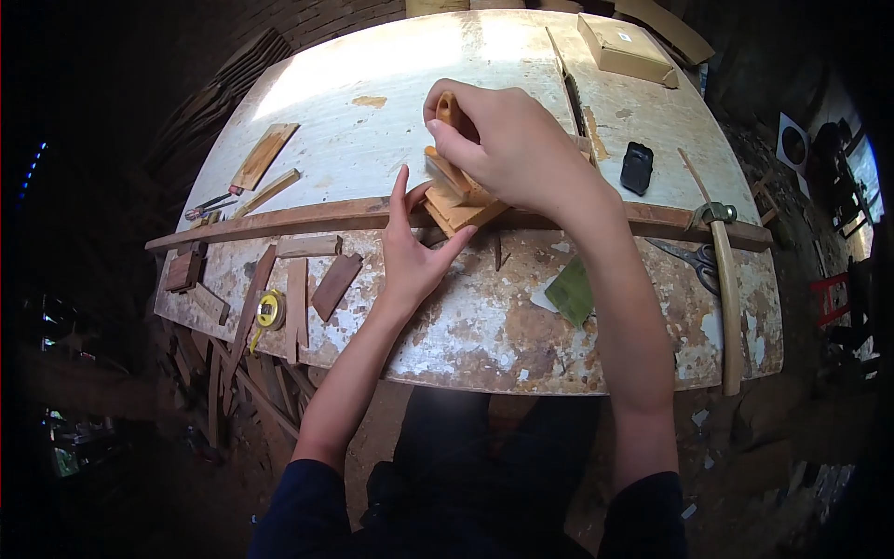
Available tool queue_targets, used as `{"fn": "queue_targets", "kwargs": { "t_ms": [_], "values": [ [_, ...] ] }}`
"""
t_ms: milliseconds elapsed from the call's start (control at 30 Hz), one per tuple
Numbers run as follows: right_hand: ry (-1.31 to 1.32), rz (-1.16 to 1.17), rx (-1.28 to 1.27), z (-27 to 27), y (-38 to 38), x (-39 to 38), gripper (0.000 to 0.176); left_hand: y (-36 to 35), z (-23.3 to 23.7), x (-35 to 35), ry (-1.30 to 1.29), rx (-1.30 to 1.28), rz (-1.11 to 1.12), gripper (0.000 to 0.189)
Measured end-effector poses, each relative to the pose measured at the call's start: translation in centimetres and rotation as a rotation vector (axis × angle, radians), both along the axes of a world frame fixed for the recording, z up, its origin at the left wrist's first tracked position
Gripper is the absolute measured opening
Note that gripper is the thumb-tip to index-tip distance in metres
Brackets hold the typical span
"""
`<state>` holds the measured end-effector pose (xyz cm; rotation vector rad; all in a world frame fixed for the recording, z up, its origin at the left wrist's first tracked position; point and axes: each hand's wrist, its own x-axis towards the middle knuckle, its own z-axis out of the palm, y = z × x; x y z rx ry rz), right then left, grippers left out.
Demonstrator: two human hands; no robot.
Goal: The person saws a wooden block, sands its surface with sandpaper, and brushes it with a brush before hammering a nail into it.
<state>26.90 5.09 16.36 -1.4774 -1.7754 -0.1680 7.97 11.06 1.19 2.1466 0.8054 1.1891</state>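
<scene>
Near the middle of the workbench is a small light-brown wooden assembly, with a flat wooden base (454, 216) and an upright wooden piece (449, 173) standing on it. My left hand (416, 256) cups the base from the near left, its thumb along the near edge and its index finger stretched up. Above it, my right hand (507, 140) is closed around an orange-brown wooden piece with a rounded, hollowed end (448, 109). Whether that piece touches the assembly cannot be made out. My right fingers hide part of both.
A long wooden bar (317, 220) crosses the workbench (447, 349). Wood offcuts (336, 286) and a yellow tape measure (270, 309) lie left. Green sandpaper-like sheet (571, 293), scissors (700, 262), a hammer (723, 279), a black case (637, 168) and a cardboard box (626, 48) lie right.
</scene>
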Motion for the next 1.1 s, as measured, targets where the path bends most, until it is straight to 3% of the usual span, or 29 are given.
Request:
{"fn": "queue_targets", "kwargs": {
  "t_ms": [133,167,233,367,467,567,767,867,967,1067,1100],
  "values": [
    [-0.157,-0.132,0.120,0.6,-0.3,-0.2,0.021,0.2,-0.3,0.0,0.002,0.031,0.000,0.123],
    [-0.070,-0.050,0.076,0.7,-0.2,-0.1,0.021,0.3,-0.3,0.1,-0.001,0.038,0.002,0.124],
    [0.109,0.114,-0.019,0.6,-0.3,0.2,0.020,0.1,-0.1,0.1,-0.027,0.032,0.000,0.113],
    [-0.209,-0.155,0.115,0.5,-0.7,0.3,0.019,0.9,-0.5,-0.1,0.038,0.170,-0.021,0.086],
    [0.087,0.107,-0.048,0.8,-0.8,0.6,0.020,0.7,0.1,-0.2,0.018,0.131,-0.029,0.073],
    [-0.185,-0.125,0.043,0.7,-1.0,0.8,0.022,0.8,-0.2,-0.4,0.044,0.178,-0.038,0.079],
    [-0.010,0.018,-0.058,0.5,-1.3,0.5,0.023,1.3,-0.4,-0.5,0.109,0.236,-0.021,0.089],
    [-0.211,-0.141,0.037,1.1,-1.3,0.3,0.022,1.6,-1.1,-0.5,0.107,0.282,-0.008,0.089],
    [0.069,0.120,-0.111,1.9,-1.8,0.1,0.022,1.1,-0.2,-0.5,0.118,0.286,0.007,0.080],
    [-0.213,-0.064,0.004,1.1,-1.6,0.6,0.023,0.9,-0.2,-0.4,0.107,0.321,0.025,0.075],
    [-0.151,-0.039,0.013,1.2,-1.6,0.4,0.023,0.8,-0.1,-0.4,0.078,0.270,0.036,0.071]
  ]
}}
